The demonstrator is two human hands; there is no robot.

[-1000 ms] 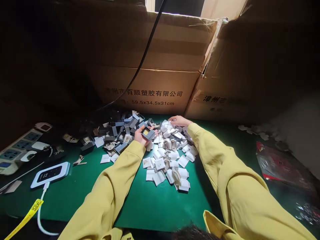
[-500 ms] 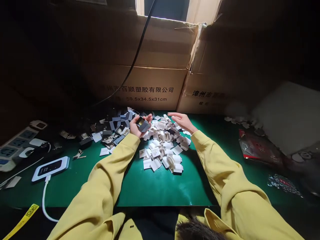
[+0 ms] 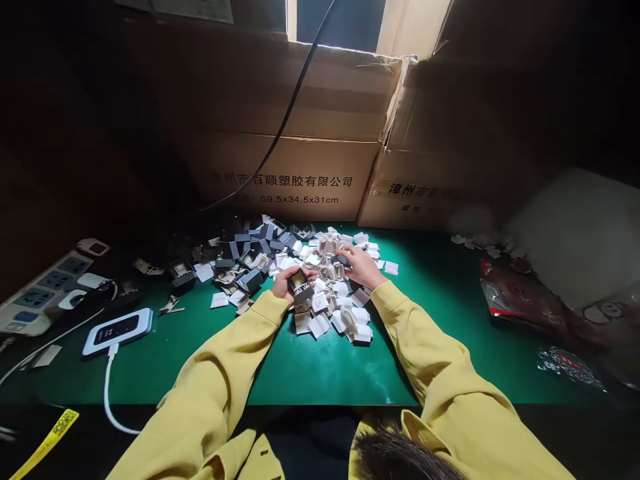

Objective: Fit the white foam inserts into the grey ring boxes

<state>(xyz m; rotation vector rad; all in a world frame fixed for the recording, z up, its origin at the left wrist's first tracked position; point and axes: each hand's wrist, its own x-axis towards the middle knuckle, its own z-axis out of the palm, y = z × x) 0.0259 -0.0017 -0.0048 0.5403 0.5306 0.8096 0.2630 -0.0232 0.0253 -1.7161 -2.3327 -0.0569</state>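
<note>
My left hand (image 3: 284, 285) holds a small dark grey open box (image 3: 301, 288), its hollow side facing up and pale tabs showing along its near edge. To the right, my right hand (image 3: 362, 267) reaches down into a heap of white folded card pieces (image 3: 327, 300). Its fingers are bent together over the heap beside a dark grey bit; what they grip, if anything, is hidden. More dark grey small boxes (image 3: 250, 280) lie jumbled left of my left hand, some with pale inserts.
A green tabletop (image 3: 320, 373) runs under everything. Large cardboard cartons (image 3: 300, 160) stand behind. At left are a power strip (image 3: 45, 287) and a white device (image 3: 117, 331) with a cable. A red plastic bag (image 3: 520, 293) and a clear bag (image 3: 570, 367) lie at right.
My right hand has come down from above the heap onto the white pieces, its fingers bending. My left hand has moved nearer to me with the box, which is now turned differently.
</note>
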